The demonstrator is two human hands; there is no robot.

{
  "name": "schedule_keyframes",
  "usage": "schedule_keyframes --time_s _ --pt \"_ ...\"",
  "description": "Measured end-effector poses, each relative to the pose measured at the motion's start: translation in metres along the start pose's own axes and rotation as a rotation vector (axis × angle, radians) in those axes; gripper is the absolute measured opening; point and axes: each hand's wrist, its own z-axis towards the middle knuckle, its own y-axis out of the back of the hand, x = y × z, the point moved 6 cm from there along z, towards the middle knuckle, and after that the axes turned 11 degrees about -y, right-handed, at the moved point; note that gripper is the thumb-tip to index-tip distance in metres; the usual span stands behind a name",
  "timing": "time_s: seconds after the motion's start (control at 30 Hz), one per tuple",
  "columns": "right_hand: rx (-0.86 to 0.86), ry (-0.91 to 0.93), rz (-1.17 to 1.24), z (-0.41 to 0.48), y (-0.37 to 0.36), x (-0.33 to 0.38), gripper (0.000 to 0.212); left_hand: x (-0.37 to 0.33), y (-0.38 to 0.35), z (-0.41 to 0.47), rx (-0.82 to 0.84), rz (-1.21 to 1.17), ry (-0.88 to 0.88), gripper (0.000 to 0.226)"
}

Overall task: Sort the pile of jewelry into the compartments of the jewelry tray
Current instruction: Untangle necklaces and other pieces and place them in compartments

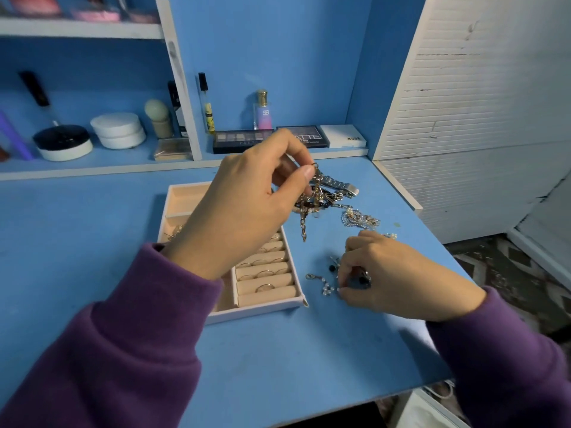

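Head view: jewelry tray [296,299] holds rings [265,286] in padded rolls; left hand [244,208] fingers pinch a chain [304,225]; right hand [398,270] fingers' grip unclear.

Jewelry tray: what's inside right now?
The jewelry tray shows several rings slotted in the padded rolls on its right side. The far compartment looks empty. The left hand and sleeve cover the middle and left compartments; a glint of jewelry shows there, unidentifiable.
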Motion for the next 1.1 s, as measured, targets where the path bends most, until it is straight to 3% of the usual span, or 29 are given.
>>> schedule_keyframes --time_s 0.27,0.57,0.77,1.1 --pt "-0.047 -0.087 0.454 0.005 0.042 0.001 0.013 0.005 0.027 -0.013 -0.069 -0.012 0.03 0.004" --pt "-0.233 0.094 1.017 0.03 0.098 0.045 0.008 0.031 0.081 -0.027 -0.188 -0.076 0.093 0.005" --pt "-0.207 0.122 1.026 0.049 0.09 0.086 0.009 0.049 0.102 -0.042 -0.201 -0.015 0.134 0.007" --pt "-0.131 -0.006 0.912 0.078 0.031 0.116 0.012 0.085 0.092 -0.073 -0.158 0.015 0.272 0.01"
